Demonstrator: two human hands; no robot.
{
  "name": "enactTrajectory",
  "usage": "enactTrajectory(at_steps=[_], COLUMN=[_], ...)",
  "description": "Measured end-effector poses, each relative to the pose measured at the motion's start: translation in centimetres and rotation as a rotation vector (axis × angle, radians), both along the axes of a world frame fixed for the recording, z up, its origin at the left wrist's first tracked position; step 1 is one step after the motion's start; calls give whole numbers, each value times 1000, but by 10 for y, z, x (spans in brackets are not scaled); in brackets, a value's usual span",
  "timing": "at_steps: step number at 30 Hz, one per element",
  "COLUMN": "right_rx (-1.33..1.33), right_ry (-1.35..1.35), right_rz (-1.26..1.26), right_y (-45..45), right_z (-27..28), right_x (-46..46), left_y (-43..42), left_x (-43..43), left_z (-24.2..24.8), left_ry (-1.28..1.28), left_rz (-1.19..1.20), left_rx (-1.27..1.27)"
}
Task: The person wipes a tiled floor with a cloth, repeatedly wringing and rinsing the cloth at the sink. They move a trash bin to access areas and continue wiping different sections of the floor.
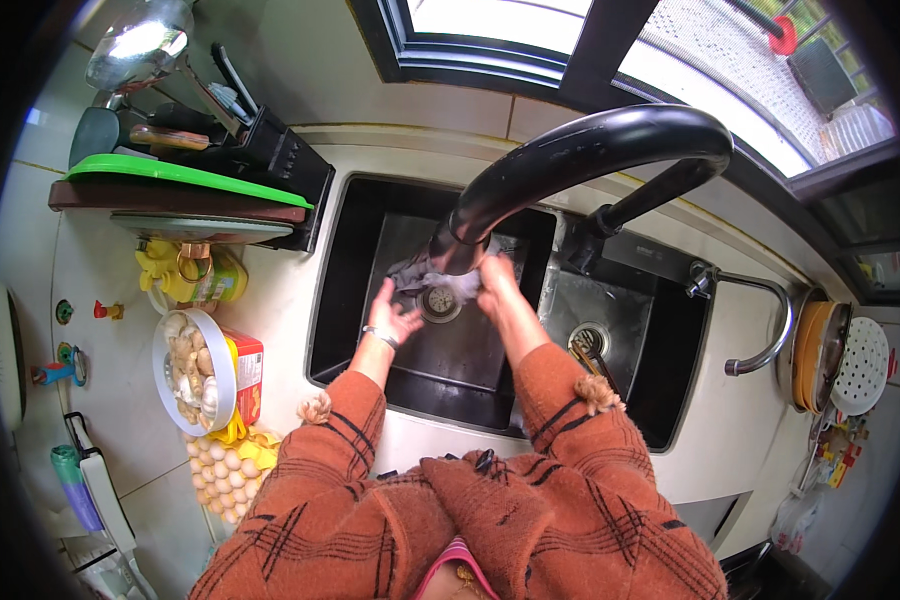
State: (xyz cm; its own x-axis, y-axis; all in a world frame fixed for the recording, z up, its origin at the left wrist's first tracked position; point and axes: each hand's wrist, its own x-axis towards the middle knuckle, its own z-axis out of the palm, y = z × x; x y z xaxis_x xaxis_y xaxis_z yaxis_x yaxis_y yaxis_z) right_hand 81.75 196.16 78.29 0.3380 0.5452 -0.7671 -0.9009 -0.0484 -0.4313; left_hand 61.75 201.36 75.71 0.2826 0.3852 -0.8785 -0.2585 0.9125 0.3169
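Note:
A wet greyish cloth (412, 274) is bunched below the black faucet (592, 157), over the left basin of a black double sink (450, 375). My right hand (494, 281) grips the cloth's right end, its fingers partly hidden by the faucet's spout. At the cloth's left end, my left hand (394, 315) has its palm turned up and its fingers apart; a bracelet (380, 337) circles that wrist. The basin's drain strainer (440, 301) shows just beneath the cloth. The faucet head covers the cloth's middle.
Long utensils (589, 356) lie in the right basin. A small chrome tap (765, 300) curves at its right. Left of the sink stand a black knife rack (289, 169) with cutting boards, a white bowl (232, 375) of ginger and garlic, and eggs (225, 476). Stacked pans (814, 352) are far right.

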Motion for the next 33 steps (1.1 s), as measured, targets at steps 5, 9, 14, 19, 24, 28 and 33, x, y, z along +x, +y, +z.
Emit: enactTrajectory(at_steps=[5, 9, 14, 19, 24, 28, 33], right_rx=[-14, 186, 26, -78, 354, 291, 187], right_ry=[247, 260, -322, -739, 482, 464, 465], right_rz=[-36, 239, 444, 737, 184, 49, 38], right_y=[-24, -102, -165, -156, -87, -64, -58], right_z=[55, 119, 80, 76, 59, 26, 36], right_x=[-67, -78, -43, -39, -50, -46, -67], left_y=[-44, -6, 25, 1, -31, -47, -19], left_x=[37, 36, 45, 76, 87, 70, 49], left_z=[-13, -15, -13, 70, 104, 87, 64], left_ry=[-459, -620, -467, -398, -516, 91, 753], left_rz=[-156, 117, 265, 280, 110, -281, -1100], left_rx=[27, -22, 35, 109, 200, 581, 1026])
